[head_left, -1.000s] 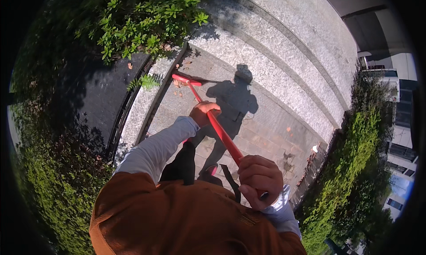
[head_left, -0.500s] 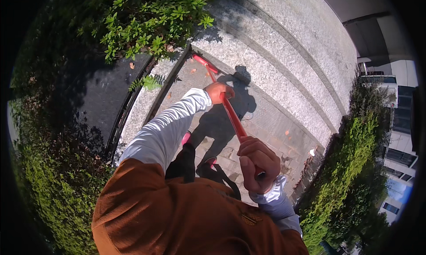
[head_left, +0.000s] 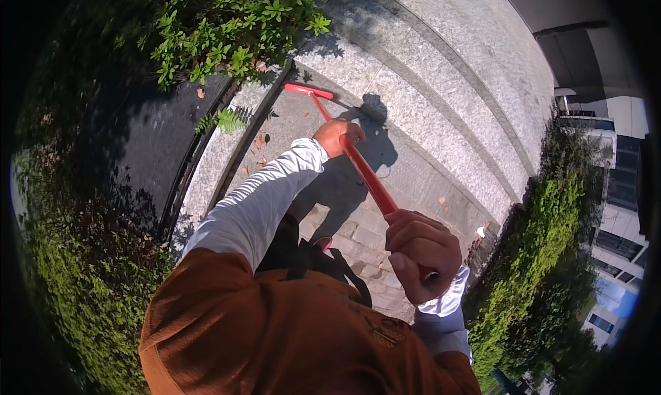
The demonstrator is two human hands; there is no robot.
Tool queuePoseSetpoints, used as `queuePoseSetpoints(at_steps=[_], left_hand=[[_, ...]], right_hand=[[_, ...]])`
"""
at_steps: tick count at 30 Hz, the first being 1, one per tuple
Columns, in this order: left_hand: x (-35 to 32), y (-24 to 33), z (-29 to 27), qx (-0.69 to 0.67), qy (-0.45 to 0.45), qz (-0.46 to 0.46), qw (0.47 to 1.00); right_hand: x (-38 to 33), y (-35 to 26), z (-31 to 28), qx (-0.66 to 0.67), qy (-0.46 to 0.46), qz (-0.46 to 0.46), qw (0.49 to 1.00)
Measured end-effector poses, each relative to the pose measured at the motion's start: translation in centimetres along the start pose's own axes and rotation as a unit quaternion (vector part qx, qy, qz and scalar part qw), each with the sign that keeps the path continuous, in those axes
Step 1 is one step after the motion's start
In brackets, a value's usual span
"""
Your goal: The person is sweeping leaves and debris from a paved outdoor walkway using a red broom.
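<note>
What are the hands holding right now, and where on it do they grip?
A red long-handled broom: the left hand grips the shaft partway down, and the right hand grips its top end.

outdoor paved walkway: stone steps (head_left: 441,85), hedges (head_left: 537,257), a building (head_left: 620,188).

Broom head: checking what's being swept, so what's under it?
The broom head rests on grey paving by a stone curb. Anything beneath it is hidden.
</note>
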State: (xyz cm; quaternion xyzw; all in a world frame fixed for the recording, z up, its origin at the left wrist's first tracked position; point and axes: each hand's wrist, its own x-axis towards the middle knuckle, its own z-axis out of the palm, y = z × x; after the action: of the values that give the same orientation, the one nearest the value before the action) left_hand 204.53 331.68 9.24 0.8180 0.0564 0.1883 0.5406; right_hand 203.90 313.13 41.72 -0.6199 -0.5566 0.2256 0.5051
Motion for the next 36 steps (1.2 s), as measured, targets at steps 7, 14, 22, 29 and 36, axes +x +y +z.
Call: queuePoseSetpoints(at_steps=[7, 14, 22, 29, 36], left_hand=[[-9.1, 0.1, 1.4, -0.073, 0.025, -0.02, 0.997], [-20.9, 10.6, 1.2, 0.003, -0.199, -0.179, 0.963], [-9.5, 9.9, 4.1, -0.074, -0.003, 0.012, 0.997], [-18.2, 9.7, 7.1, -0.012, -0.181, -0.135, 0.974], [-23.0, 17.1, 13.1, 0.089, -0.124, -0.202, 0.968]], right_hand=[[-2.0, 0.5, 0.8, 0.072, -0.09, -0.032, 0.993], [-5.4, -0.9, -3.9, 0.318, 0.015, 0.104, 0.942], [-6.3, -3.4, -5.7, 0.109, -0.075, -0.084, 0.988], [-12.8, -0.3, -6.0, 0.231, 0.002, 0.085, 0.969], [-22.4, 1.6, -12.1, 0.409, 0.107, 0.107, 0.9]])
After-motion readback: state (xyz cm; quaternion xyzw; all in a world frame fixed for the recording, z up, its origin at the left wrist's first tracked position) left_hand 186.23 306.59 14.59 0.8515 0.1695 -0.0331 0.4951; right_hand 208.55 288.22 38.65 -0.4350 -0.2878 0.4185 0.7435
